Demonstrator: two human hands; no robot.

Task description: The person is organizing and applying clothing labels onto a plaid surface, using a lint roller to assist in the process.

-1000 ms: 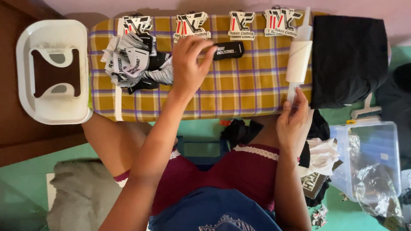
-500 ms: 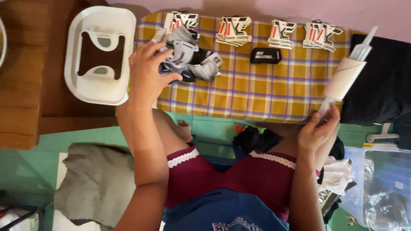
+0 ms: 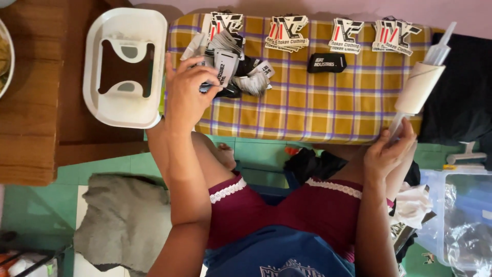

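Observation:
A low table covered with a yellow plaid cloth (image 3: pixel 307 110) stands in front of me. My left hand (image 3: pixel 187 92) rests on a loose heap of black and white paper tags (image 3: pixel 230 64) at the cloth's left end, fingers curled over some of them. My right hand (image 3: pixel 389 151) is at the cloth's front right edge, holding the lower tip of a clear plastic sleeve that runs through a white cardboard roll (image 3: pixel 417 87). Several neat stacks of shaped tags (image 3: pixel 287 32) line the far edge, with a small black label (image 3: pixel 326 62) below them.
A white plastic tray (image 3: pixel 123 110) with a brown cut-out insert sits left of the cloth on a wooden surface (image 3: pixel 31 123). Black fabric (image 3: pixel 461 97) lies at the right. A grey cloth (image 3: pixel 123 220) lies on the green floor, a clear plastic bag (image 3: pixel 461 220) at the lower right.
My left hand moved from the middle of the cloth to the tag heap at its left end and closed over it. The right hand stays holding the roll's sleeve.

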